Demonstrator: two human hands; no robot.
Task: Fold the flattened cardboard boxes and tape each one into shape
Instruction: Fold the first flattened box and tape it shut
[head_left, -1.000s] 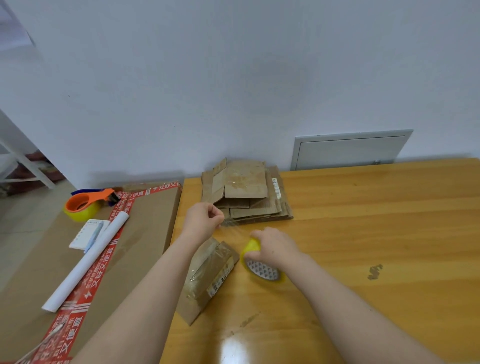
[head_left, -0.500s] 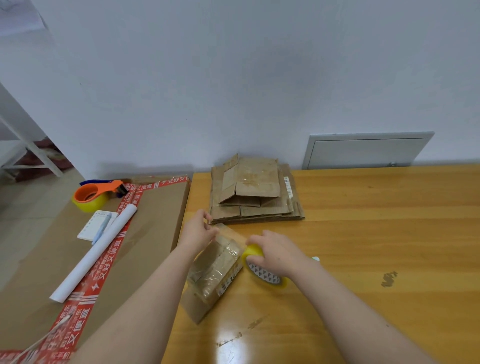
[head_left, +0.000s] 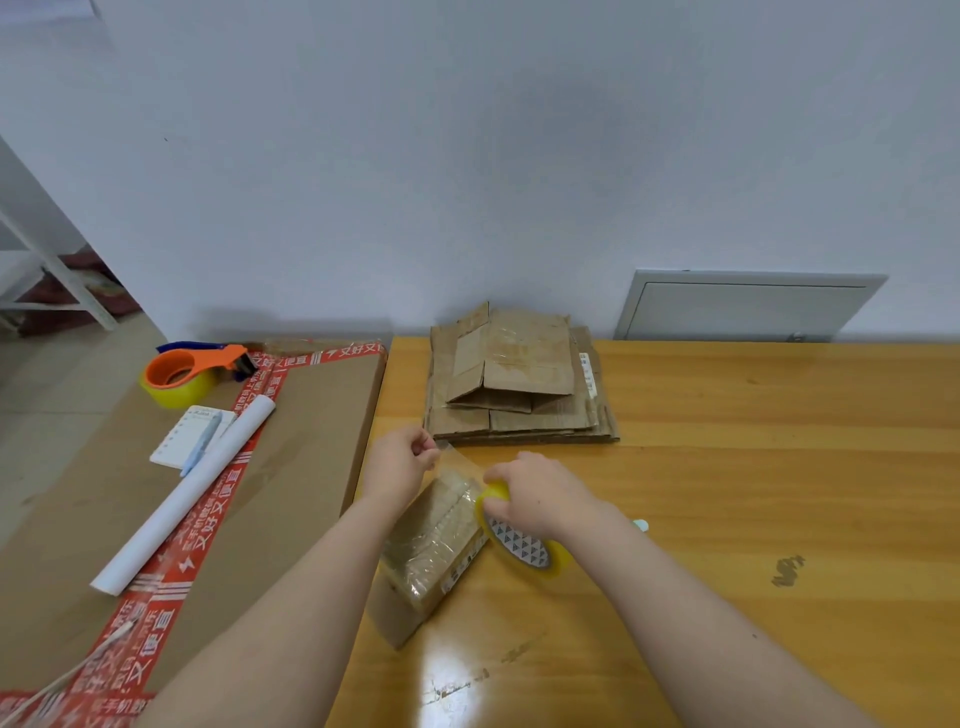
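Head cam view, looking down both forearms at the job. Step in hand looks like the taping one. A small box (head_left: 431, 545) is already folded up and lies on the table (head_left: 753, 467) near its left edge, with shiny tape across parts of it. The left hand (head_left: 402, 460) has its fingers (head_left: 427, 451) pinched on the free end of a strip of clear tape (head_left: 460, 462). The right hand (head_left: 540, 499) is curled round the yellow tape roll (head_left: 519, 543), which sits just beside the box's right side, touching or nearly so, hard to say. The strip runs between the two hands just over the far end of the box. Can't tell if it's stuck down anywhere yet.

Next move, my guess: bring the strip down onto the seam, press it flat, then break it off the roll. No cutter on this roll that I can see, so that'll take a sharp tug, and clear tape loves to fold on itself if it goes slack.

Plenty left to do. The stack of flattened boxes (head_left: 519, 384) sits at the far side of the table by the wall, none of them shaped yet. An orange tape dispenser (head_left: 192, 374) lies off to the left on a big cardboard sheet (head_left: 311, 457), well apart from both hands.
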